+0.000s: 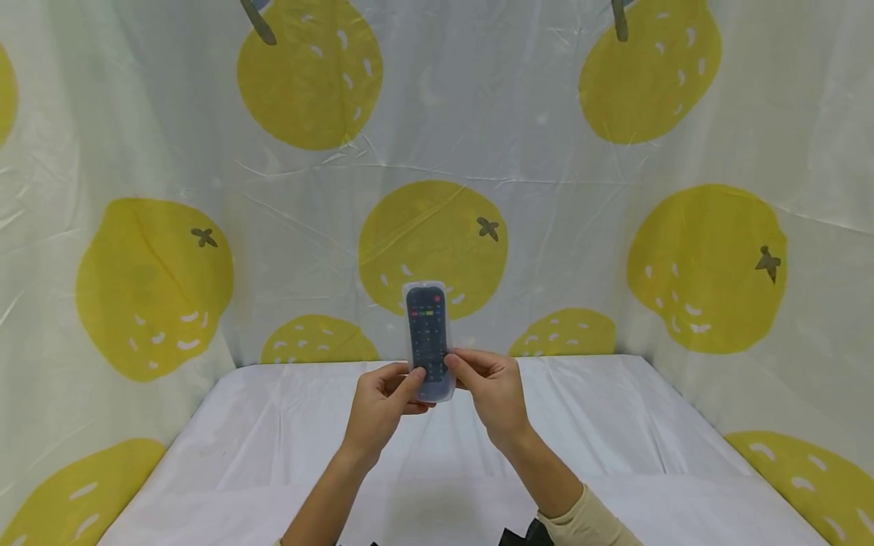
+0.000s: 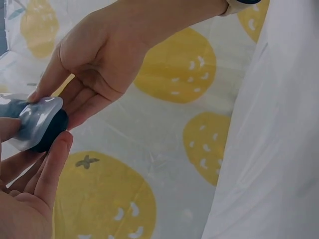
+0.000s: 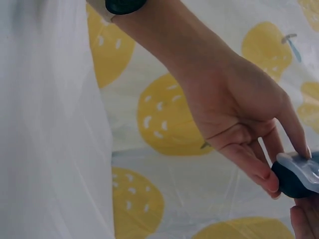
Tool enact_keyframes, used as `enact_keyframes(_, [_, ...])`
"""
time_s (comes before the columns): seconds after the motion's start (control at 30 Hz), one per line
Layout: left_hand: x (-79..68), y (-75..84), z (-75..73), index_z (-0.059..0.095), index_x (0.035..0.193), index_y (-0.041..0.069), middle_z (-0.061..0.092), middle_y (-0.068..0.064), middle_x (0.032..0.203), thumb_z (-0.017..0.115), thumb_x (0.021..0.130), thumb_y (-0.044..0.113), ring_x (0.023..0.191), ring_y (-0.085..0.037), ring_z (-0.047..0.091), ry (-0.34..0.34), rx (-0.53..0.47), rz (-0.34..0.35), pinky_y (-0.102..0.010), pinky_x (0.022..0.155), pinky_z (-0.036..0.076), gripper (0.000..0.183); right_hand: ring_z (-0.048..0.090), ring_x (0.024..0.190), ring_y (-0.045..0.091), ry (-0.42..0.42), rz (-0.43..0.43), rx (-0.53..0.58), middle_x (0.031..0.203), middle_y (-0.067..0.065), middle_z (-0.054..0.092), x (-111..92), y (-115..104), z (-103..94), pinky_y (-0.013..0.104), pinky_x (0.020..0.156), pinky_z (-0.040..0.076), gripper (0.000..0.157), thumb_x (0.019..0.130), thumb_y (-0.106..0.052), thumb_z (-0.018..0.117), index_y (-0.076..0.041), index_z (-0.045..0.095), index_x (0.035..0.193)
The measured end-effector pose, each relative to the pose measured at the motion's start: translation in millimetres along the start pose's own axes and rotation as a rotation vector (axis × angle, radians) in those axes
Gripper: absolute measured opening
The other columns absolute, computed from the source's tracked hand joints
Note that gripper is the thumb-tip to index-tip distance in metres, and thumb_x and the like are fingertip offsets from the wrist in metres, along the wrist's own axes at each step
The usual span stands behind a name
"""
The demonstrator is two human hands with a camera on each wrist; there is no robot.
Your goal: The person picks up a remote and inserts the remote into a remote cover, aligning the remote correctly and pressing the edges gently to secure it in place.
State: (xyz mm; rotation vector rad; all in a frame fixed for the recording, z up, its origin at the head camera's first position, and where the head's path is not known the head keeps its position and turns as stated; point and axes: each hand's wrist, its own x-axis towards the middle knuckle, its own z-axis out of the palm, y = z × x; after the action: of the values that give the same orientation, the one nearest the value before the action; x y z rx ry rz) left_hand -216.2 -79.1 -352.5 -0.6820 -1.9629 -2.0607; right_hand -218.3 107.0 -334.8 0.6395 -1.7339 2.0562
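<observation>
A dark remote control [image 1: 428, 334] with a red button at its top right and rows of small keys is held upright in the middle of the head view. Around it is a clear, pale cover that shows a translucent edge. My left hand [image 1: 382, 406] grips its lower left side, thumb on the front and fingers behind. On the lower right side my right hand [image 1: 495, 394] pinches it between thumb and fingers. Both wrist views show the lower end of the remote control [image 2: 50, 132], where the dark body bulges below the glossy cover.
Below the hands spreads a white cloth-covered surface [image 1: 287, 447]. A pale curtain [image 1: 437, 98] printed with large yellow fruit hangs behind it and along both sides. Dark objects [image 1: 526, 535] show at the bottom edge of the head view, near the right sleeve.
</observation>
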Motion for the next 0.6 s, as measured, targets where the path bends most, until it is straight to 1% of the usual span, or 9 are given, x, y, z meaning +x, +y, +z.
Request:
enact_keyframes(0.2, [-0.4,3.0,0.9,0.072,0.115,-0.008,0.075,-0.019,0.096,0.069,0.102,0.016,0.076,-0.031,0.075,0.002,-0.023,-0.014,-0.039,0.073,0.063,0.028,0.074,0.083,0.023,0.010,0.004,-0.008,0.095,0.021,0.074,0.2,1.0,0.5,0.037,0.079,0.062,0.016,0.096,0.000,0.072,0.012,0.073,0.106])
enact_keyframes(0.37, [0.1,3.9,1.6,0.072,0.111,-0.010,0.074,-0.020,0.095,0.070,0.101,0.017,0.074,-0.030,0.075,0.011,-0.042,-0.038,-0.039,0.073,0.063,0.029,0.073,0.079,0.022,0.025,0.022,0.019,0.089,0.017,0.072,0.2,3.2,1.5,0.037,0.077,0.062,0.015,0.094,0.000,0.074,0.012,0.069,0.100])
enact_keyframes(0.47, [0.6,2.9,0.6,0.072,0.110,-0.011,0.074,-0.021,0.094,0.070,0.100,0.015,0.074,-0.029,0.075,0.021,-0.044,-0.044,-0.040,0.073,0.063,0.028,0.073,0.080,0.022,0.020,0.033,0.030,0.089,0.016,0.072,-0.3,4.3,1.6,0.037,0.079,0.062,0.016,0.095,-0.001,0.074,0.013,0.067,0.100])
enact_keyframes(0.6, [1.5,2.3,-0.9,0.073,0.108,-0.012,0.074,-0.022,0.094,0.072,0.099,0.014,0.075,-0.028,0.075,0.029,-0.053,-0.036,-0.040,0.072,0.063,0.027,0.072,0.081,0.022,0.003,0.043,0.032,0.090,0.016,0.071,-0.4,5.4,1.0,0.037,0.080,0.061,0.015,0.095,0.000,0.073,0.012,0.067,0.100])
